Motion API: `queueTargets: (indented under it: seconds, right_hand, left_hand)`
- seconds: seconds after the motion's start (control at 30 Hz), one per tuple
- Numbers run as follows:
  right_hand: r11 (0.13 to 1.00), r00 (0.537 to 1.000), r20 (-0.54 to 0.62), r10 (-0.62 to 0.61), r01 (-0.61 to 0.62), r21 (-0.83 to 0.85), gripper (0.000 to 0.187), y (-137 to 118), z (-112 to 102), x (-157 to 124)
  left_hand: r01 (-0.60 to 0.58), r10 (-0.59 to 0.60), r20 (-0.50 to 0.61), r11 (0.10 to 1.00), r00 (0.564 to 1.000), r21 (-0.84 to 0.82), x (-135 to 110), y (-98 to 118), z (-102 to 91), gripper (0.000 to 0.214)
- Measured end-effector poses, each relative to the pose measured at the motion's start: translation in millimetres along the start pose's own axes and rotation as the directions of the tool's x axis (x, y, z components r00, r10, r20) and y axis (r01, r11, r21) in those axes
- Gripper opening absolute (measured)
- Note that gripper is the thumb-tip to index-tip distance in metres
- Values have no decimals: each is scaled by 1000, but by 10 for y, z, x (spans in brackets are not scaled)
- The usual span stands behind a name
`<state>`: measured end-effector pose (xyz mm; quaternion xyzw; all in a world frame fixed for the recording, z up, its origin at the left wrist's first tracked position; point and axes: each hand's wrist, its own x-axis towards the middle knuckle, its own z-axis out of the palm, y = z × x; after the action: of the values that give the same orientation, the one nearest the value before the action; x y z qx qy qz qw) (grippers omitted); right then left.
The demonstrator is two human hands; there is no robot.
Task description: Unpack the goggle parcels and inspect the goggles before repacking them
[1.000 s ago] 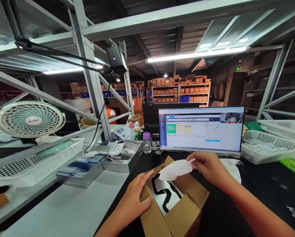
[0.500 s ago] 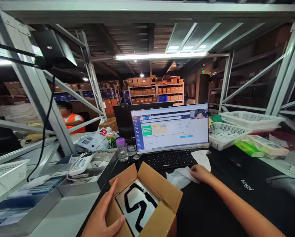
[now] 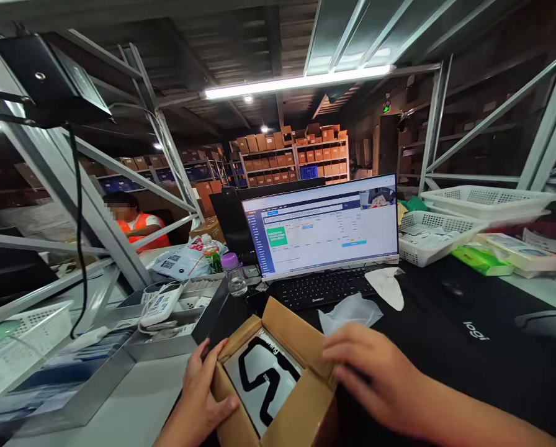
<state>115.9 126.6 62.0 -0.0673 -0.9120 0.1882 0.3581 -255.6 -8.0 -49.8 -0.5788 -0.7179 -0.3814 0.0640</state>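
Observation:
An open cardboard box [image 3: 301, 403] with raised flaps sits in front of me. Inside it lies a flat silver-grey item [image 3: 254, 385] with a thick black zigzag shape and partly readable white lettering. My left hand [image 3: 201, 391] holds the box's left side, fingers along the outside and thumb over the near left edge. At the right corner, my right hand [image 3: 375, 372] has its fingers and thumb around the flap edge. Thin white wrapping paper [image 3: 350, 313] lies crumpled just beyond my right hand, apart from it.
Behind the box stand a keyboard [image 3: 319, 290] and a lit monitor [image 3: 324, 230]. A purple-lidded bottle [image 3: 234, 276] and grey sorting trays [image 3: 96, 379] are at left. White baskets [image 3: 439, 239] and a scanner-like grey device [image 3: 548, 326] are at right. A co-worker [image 3: 143, 226] sits beyond the rack.
My right hand has let go of the white paper and come back left to the box's right corner. My left hand stays on the box. The view has tilted a little.

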Motion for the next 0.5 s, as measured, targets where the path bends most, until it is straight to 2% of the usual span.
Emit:
queueTargets:
  seconds: [0.07,0.1,0.2,0.27,0.37,0.43,0.5]
  right_hand:
    - [992,980,165,-111,120,-46,23,-227,94,82]
    - [987,963,242,-121,142,-71,24,-279,140,140]
    - [986,924,382,-38,97,-136,33,-253,280,306]
    - [992,924,382,23,27,-126,33,-174,353,365]
    - [985,949,299,102,-139,103,38,-76,382,381]
    - [914,951,266,155,-240,328,48,-26,339,378]
    - [826,941,295,167,-297,480,55,19,257,373]
  left_hand:
    - [21,-21,18,1000,1000,-23,31,129,-52,93]
    - [45,-40,54,995,998,-93,43,193,-66,90]
    - [169,-116,158,909,981,-382,37,349,-34,85]
    - [209,-151,163,870,975,-447,-1,414,48,77]
    - [200,-189,73,842,979,-501,-62,477,202,78]
    - [188,-211,17,823,977,-536,-83,517,280,80]
    - [177,-223,-13,805,975,-567,-89,563,318,78]
